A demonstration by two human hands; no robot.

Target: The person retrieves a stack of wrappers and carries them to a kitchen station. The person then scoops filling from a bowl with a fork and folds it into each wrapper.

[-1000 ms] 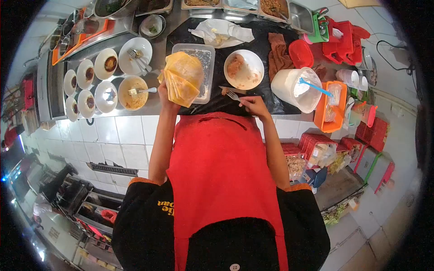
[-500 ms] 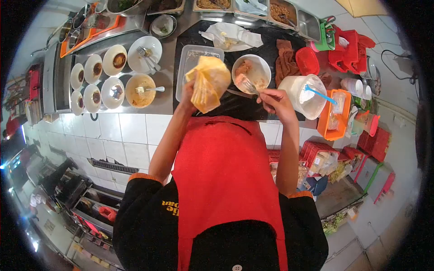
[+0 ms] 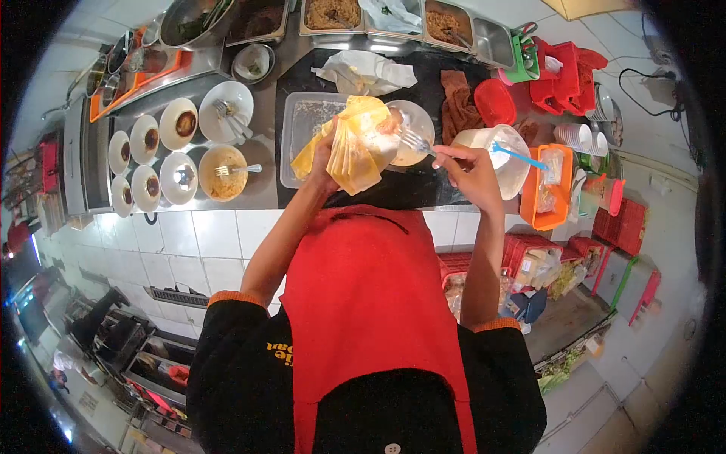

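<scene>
In the head view, the left hand (image 3: 324,159) is partly closed around a fanned stack of thin yellow wrapper sheets (image 3: 355,163), held up over the counter (image 3: 261,168); its fingertips are largely hidden behind the sheets. The right hand (image 3: 463,168) is nearly closed, thumb and fingers pinching the handle of a silver metal fork (image 3: 416,141). The fork's tines are at the right edge of the stack, by a lump of pinkish filling (image 3: 390,122); whether they touch the sheets cannot be told.

The stack stands in front of a clear rectangular plastic container (image 3: 293,125) and hides its right part. Stack, filling and fork cover parts of a round white bowl (image 3: 422,121) behind them. Beyond lies crumpled white paper (image 3: 370,69), with a brown cloth (image 3: 457,98) and a red plastic basket (image 3: 495,104) to its right. Just beside the right hand stands a white tub (image 3: 514,178) with a blue handle (image 3: 522,156) sticking out, next to an orange plastic bin (image 3: 538,216).

On the left, a used white bowl with a fork in it (image 3: 215,185) sits near a white plate of cutlery (image 3: 214,94) and six small white bowls (image 3: 178,135), most with dark sauce.
</scene>
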